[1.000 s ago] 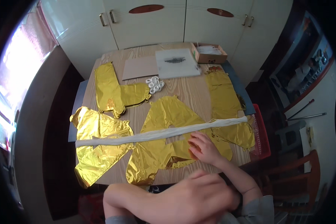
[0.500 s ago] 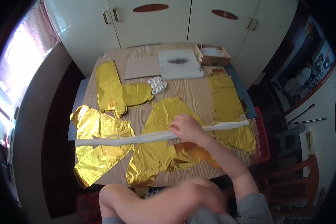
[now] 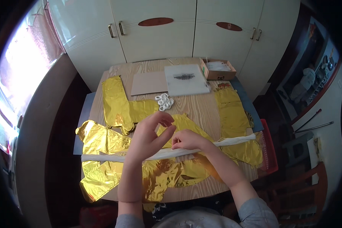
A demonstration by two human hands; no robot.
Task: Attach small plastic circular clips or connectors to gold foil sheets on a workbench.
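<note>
Several flat gold foil balloons lie on the wooden table: an angled one (image 3: 116, 100) at the far left, one (image 3: 106, 140) at the near left, a large one (image 3: 188, 127) in the middle and one (image 3: 230, 110) at the right. Across them stretches a long white bundle of thin strips (image 3: 235, 141). My left hand (image 3: 150, 133) is raised over the bundle, fingers curled but apart, holding nothing I can see. Just to its right, my right hand (image 3: 188, 140) is closed in a pinch at the bundle's middle; what lies between the fingertips is too small to make out.
Small white rolls (image 3: 164, 102) sit in a cluster behind the balloons. Farther back are a grey-brown board (image 3: 149, 83), a white sheet-like pack (image 3: 186, 85) with a dark patch, and an open cardboard box (image 3: 218, 75). A red basket (image 3: 269, 148) stands beyond the table's right edge.
My left hand has risen from near my body at the lower edge to above the table, beside my right hand. The right hand stays by the bundle. The view has tilted slightly upward.
</note>
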